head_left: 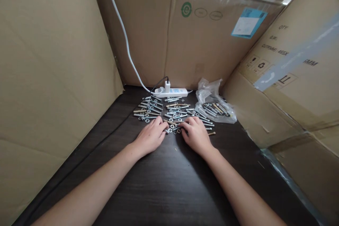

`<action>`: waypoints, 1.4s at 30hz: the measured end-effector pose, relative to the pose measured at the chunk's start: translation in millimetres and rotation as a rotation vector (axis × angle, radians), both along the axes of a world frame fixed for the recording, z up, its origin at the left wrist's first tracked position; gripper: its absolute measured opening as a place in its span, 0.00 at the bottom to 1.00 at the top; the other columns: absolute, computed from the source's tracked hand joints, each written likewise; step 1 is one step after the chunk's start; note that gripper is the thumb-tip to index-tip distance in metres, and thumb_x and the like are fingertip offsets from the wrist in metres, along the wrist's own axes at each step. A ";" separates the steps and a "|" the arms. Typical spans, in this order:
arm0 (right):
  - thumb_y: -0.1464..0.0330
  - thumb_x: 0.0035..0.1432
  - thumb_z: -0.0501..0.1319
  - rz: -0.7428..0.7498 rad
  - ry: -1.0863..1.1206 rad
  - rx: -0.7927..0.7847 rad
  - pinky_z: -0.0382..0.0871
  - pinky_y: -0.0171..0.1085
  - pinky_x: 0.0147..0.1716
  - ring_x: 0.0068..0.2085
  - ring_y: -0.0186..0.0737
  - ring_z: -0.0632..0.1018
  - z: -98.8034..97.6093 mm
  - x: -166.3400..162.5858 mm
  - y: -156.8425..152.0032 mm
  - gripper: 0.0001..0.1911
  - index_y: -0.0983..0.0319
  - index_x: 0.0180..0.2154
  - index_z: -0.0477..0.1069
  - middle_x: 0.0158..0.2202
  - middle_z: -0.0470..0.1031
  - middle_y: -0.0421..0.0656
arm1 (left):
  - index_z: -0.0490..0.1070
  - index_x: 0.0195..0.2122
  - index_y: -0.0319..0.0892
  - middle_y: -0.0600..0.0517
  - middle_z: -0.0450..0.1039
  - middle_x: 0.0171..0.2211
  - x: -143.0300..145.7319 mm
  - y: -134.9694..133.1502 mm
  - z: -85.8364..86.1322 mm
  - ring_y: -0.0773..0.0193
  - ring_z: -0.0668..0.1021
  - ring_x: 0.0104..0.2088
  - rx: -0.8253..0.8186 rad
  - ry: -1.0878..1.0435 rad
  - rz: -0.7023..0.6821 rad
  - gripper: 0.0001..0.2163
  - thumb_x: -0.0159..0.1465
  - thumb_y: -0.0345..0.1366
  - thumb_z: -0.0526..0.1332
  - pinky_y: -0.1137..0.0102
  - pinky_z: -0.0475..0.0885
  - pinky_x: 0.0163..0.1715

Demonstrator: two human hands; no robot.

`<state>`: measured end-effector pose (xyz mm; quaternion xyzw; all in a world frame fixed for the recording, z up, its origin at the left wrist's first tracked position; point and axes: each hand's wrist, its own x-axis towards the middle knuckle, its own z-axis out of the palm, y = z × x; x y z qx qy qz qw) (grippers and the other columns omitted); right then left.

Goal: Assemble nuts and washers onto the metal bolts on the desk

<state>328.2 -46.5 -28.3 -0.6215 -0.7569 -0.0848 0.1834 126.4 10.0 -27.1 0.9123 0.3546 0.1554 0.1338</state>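
Note:
My left hand rests at the near edge of a spread of bolts and washers, its fingers curled. The silver end of a bolt shows at its fingertips. My right hand lies opposite, fingers bent, with a thin silver bolt running in between its thumb and index finger; its far part is hidden by the hand. Flat washers lie in the gap between my hands. Behind them, silver and brass-coloured bolts lie in loose rows, mixed with washers and spring washers.
A clear plastic bag with more bolts lies at the right. At the back is a white power strip with a plugged-in charger. A black cable crosses the dark table at the left. Cardboard boxes wall three sides.

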 end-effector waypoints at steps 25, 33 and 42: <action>0.73 0.62 0.51 0.126 0.414 -0.077 0.69 0.38 0.39 0.39 0.42 0.74 10.0 -4.8 -27.2 0.08 0.59 0.41 0.65 0.39 0.71 0.45 | 0.64 0.40 0.43 0.51 0.68 0.38 6.0 -12.0 17.4 0.63 0.71 0.40 -0.088 -0.345 -0.140 0.06 0.62 0.30 0.53 0.67 0.67 0.43; 0.73 0.62 0.50 0.183 0.442 -0.125 0.69 0.38 0.37 0.39 0.41 0.75 12.6 -10.5 -32.4 0.10 0.59 0.42 0.65 0.39 0.72 0.45 | 0.65 0.38 0.42 0.51 0.70 0.37 7.3 -19.3 19.2 0.64 0.72 0.39 -0.127 -0.375 -0.191 0.04 0.64 0.35 0.55 0.70 0.67 0.41; 0.73 0.58 0.53 0.257 0.620 -0.073 0.68 0.33 0.31 0.29 0.35 0.74 17.7 -18.0 -39.6 0.09 0.60 0.41 0.65 0.33 0.73 0.42 | 0.67 0.39 0.42 0.51 0.70 0.36 7.3 -22.8 18.3 0.64 0.73 0.36 -0.181 -0.374 -0.187 0.05 0.64 0.36 0.55 0.69 0.68 0.39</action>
